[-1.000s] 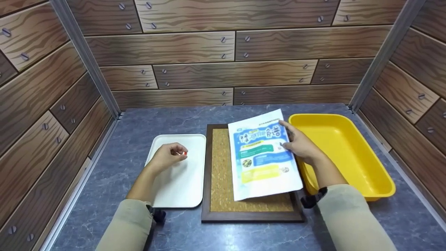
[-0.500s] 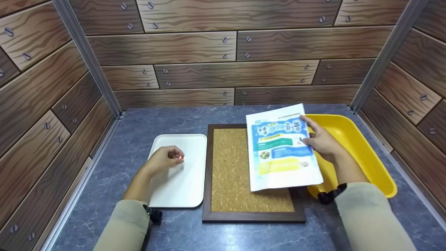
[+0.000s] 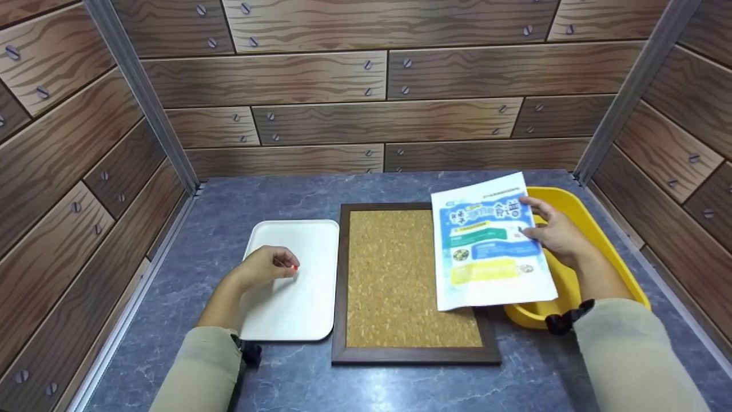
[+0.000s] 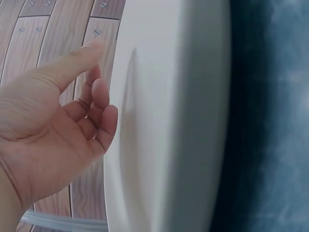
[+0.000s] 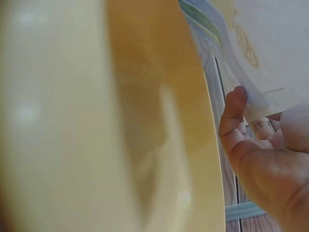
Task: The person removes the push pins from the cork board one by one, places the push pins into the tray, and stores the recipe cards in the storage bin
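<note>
My left hand (image 3: 264,268) hovers over the white tray (image 3: 306,312), thumb and fingertips pinching a small red pushpin (image 3: 294,267). In the left wrist view the hand (image 4: 53,121) has its fingers curled toward the thumb, and the pushpin is hardly visible there. At its right edge, my right hand (image 3: 560,233) grips a printed paper sheet (image 3: 486,263) with blue, green and yellow blocks. The sheet is tilted above the right side of a framed corkboard (image 3: 394,280) and overlaps the yellow bin. The right wrist view shows the fingers (image 5: 236,99) at the sheet's edge.
A deep yellow bin (image 3: 572,200) stands right of the corkboard, partly behind the sheet and right forearm. The tray lies close along the board's left side. Wood-patterned panels (image 3: 320,74) enclose the grey marbled table (image 3: 394,395) at the back and both sides.
My right hand has carried the sheet rightward, baring most of the corkboard. My left hand has shifted slightly left and toward me, still pinching the pushpin.
</note>
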